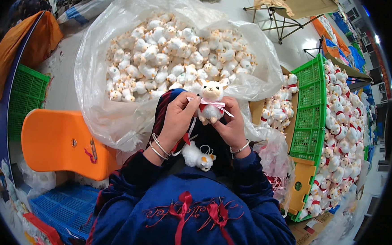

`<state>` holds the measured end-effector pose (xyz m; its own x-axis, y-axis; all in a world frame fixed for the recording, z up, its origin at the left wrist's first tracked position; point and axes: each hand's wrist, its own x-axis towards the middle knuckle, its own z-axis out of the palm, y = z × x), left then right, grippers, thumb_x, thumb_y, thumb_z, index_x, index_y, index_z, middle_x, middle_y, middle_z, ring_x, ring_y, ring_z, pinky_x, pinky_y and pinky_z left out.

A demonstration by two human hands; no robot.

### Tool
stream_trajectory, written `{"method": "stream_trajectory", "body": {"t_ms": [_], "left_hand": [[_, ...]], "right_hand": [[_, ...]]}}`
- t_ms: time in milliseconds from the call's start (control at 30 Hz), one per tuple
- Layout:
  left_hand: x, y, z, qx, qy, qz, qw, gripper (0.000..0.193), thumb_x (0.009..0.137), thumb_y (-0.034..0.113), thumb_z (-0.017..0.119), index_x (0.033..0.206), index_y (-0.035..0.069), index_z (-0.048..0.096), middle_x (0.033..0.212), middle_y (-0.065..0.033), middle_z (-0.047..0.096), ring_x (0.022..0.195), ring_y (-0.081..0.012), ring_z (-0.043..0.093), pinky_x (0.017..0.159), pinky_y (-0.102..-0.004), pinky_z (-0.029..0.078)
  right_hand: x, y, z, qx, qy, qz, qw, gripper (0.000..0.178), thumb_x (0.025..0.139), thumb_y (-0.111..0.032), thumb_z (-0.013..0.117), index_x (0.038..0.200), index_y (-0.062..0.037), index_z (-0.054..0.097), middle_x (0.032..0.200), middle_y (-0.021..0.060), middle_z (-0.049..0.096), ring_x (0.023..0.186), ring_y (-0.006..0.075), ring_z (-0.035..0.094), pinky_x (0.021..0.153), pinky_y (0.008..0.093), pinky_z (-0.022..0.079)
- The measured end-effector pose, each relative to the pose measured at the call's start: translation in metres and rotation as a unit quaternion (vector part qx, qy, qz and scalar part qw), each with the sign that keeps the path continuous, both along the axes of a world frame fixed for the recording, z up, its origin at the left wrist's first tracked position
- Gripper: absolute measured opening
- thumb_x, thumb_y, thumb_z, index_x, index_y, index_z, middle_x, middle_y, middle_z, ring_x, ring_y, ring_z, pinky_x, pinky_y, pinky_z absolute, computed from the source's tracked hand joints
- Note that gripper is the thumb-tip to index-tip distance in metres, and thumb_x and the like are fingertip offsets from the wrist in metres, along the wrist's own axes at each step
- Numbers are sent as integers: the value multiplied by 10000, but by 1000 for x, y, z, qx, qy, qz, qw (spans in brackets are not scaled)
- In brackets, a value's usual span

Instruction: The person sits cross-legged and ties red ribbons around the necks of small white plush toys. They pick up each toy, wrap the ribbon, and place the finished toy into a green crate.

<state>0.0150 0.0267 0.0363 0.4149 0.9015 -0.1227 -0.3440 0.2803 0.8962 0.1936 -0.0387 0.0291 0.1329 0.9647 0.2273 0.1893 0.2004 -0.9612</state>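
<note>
Between my hands, above my lap, a small white plush animal [212, 91] sits upright with its face toward me. A pale pink ribbon bow [216, 105] is at its neck, with a bit of red beside it. My left hand [178, 120] is closed, thumb and finger pinching at the bow's left side. Around the toy's right side my right hand [232, 127] is closed, its fingertips partly hidden behind the toy. On my lap lies a second white plush animal [194, 156] on its side, with a loop of thin cord and red ribbon near it.
Ahead stands a big clear plastic bag [94, 94] full of plush animals. An orange chair [51, 136] is at left, holding a small tool [93, 150]. To the right are a cardboard box [290, 124] and a green crate [308, 107], beside many red-scarfed plush toys [341, 131].
</note>
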Motion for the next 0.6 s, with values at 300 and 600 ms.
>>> {"method": "stream_trajectory", "body": {"t_ms": [300, 600], "left_hand": [[-1, -22, -57, 14, 16, 62, 998, 98, 931, 19, 644, 1024, -6, 624, 1075, -49, 596, 927, -92, 588, 834, -258, 505], [8, -19, -35, 88, 106, -22, 990, 266, 927, -7, 633, 1181, 28, 562, 1197, -52, 560, 1110, -115, 569, 891, -281, 552]], "right_hand": [[-16, -8, -42, -51, 90, -26, 994, 502, 791, 81, 711, 1243, -35, 523, 1260, 76, 530, 1167, 181, 565, 1020, 321, 481], [-1, -17, -52, -55, 123, -46, 990, 485, 837, 15, 760, 1271, -45, 553, 1162, 41, 616, 956, 114, 623, 838, 259, 526]]}}
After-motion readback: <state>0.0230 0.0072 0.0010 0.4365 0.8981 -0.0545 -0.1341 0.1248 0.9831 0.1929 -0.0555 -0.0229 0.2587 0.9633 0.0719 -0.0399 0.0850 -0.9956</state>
